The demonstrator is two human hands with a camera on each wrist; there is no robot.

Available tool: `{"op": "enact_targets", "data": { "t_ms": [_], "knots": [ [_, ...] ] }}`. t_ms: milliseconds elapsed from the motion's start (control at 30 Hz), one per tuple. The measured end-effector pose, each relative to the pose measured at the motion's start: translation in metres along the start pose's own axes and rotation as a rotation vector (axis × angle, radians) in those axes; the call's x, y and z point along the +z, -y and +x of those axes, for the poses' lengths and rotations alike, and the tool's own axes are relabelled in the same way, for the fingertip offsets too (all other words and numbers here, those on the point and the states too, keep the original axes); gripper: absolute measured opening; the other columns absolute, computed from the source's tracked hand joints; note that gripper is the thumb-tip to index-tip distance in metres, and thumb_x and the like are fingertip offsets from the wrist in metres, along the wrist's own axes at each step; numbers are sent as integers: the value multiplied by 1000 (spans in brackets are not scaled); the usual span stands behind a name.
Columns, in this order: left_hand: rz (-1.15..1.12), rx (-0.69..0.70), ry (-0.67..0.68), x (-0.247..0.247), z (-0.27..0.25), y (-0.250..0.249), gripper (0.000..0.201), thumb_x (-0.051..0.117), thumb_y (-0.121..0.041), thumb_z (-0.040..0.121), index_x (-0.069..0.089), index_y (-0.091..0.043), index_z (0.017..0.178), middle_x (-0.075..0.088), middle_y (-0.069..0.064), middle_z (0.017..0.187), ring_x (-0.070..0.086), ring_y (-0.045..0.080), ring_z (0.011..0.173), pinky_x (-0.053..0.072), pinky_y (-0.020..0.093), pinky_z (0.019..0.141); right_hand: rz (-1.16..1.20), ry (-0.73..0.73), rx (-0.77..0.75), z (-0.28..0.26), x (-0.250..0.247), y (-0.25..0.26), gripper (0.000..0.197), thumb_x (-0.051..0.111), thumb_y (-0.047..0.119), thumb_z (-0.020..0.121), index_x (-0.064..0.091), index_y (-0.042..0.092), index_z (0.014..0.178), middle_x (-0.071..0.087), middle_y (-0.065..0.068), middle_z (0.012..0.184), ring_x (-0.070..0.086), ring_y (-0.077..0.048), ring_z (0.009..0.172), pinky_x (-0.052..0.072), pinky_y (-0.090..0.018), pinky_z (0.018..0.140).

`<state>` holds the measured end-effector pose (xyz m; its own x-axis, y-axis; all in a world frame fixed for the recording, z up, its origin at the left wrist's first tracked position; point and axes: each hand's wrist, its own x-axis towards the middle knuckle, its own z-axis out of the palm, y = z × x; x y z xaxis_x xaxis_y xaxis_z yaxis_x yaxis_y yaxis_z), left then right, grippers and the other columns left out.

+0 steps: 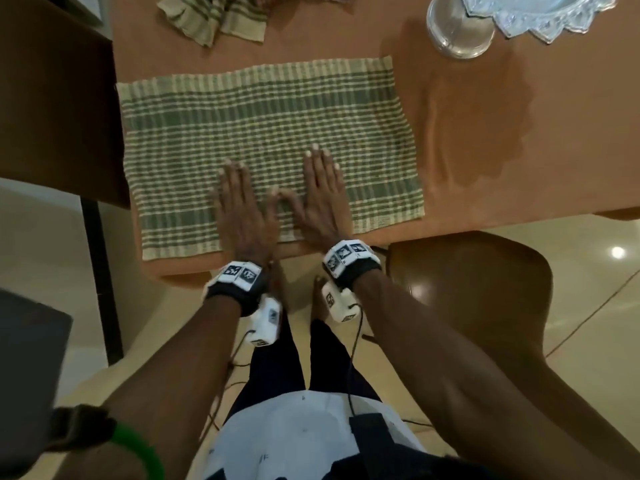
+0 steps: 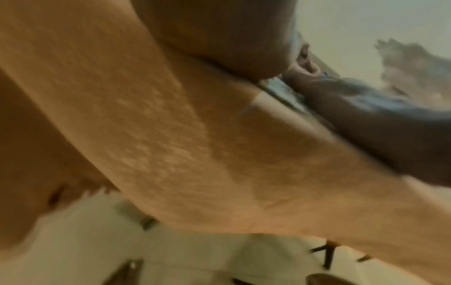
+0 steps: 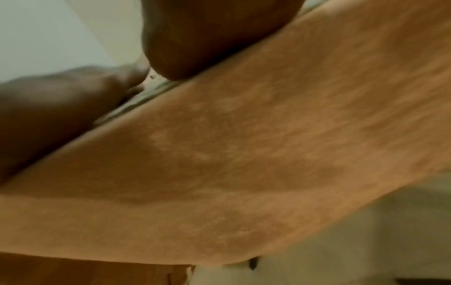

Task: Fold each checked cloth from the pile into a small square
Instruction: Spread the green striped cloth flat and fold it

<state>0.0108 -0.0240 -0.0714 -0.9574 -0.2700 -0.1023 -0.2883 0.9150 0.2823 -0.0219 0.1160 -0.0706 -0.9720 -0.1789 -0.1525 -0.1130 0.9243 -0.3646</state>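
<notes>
A green and cream checked cloth [image 1: 263, 133] lies spread flat on the brown table [image 1: 519, 140], its near edge by the table's front edge. My left hand [image 1: 242, 199] and right hand [image 1: 320, 188] lie side by side, palms down with straight fingers, pressing on the cloth's near middle; the thumbs almost meet. A crumpled pile of checked cloths [image 1: 214, 15] sits at the far edge. Both wrist views are blurred: they show the table's front edge [image 2: 195, 154] from below, the other hand, and a sliver of cloth [image 3: 136, 102].
A clear glass [image 1: 457, 29] and a scalloped silver tray [image 1: 540, 19] stand at the table's far right. A brown chair seat [image 1: 478, 289] is tucked at the near right. A dark cabinet [image 1: 55, 109] borders the table's left side.
</notes>
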Motion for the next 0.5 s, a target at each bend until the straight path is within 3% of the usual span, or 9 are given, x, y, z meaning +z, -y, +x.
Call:
{"op": "enact_targets", "data": {
  "t_ms": [167,300,400,433,500],
  "knots": [
    [12,-268,-110,-20,-11,65,77,18,-62,101,18,-10,157,12,15,165,12,29,152,7,49,124,20,-123,233,-11,-32,-88,73,21,58,102,8,13,158,1,-4,166,-3,-18,153,-2,-38,124],
    [50,-263,-126,-31,-25,98,79,19,-61,102,15,-5,157,11,16,165,8,29,153,2,46,124,33,-166,249,-15,-40,-123,75,19,58,100,12,10,157,8,-9,165,1,-23,153,-3,-38,124],
    [15,-352,-211,-44,-17,93,78,15,-57,103,15,1,155,9,20,164,6,32,153,1,50,123,97,-260,422,-20,-51,-120,77,18,61,100,18,7,156,14,-13,164,12,-29,151,6,-39,123],
    [8,-310,-254,-46,-11,83,75,18,-54,105,19,2,154,13,22,163,10,34,152,5,53,123,89,-308,507,-22,-56,-116,75,22,59,101,24,7,154,22,-14,161,21,-31,148,14,-42,121],
    [-29,-38,-325,-44,4,47,64,34,-45,107,32,3,149,26,25,158,24,37,149,15,56,121,23,-369,590,-26,-65,-105,66,34,53,101,34,6,148,38,-15,152,37,-33,137,29,-47,111]
  ]
}}
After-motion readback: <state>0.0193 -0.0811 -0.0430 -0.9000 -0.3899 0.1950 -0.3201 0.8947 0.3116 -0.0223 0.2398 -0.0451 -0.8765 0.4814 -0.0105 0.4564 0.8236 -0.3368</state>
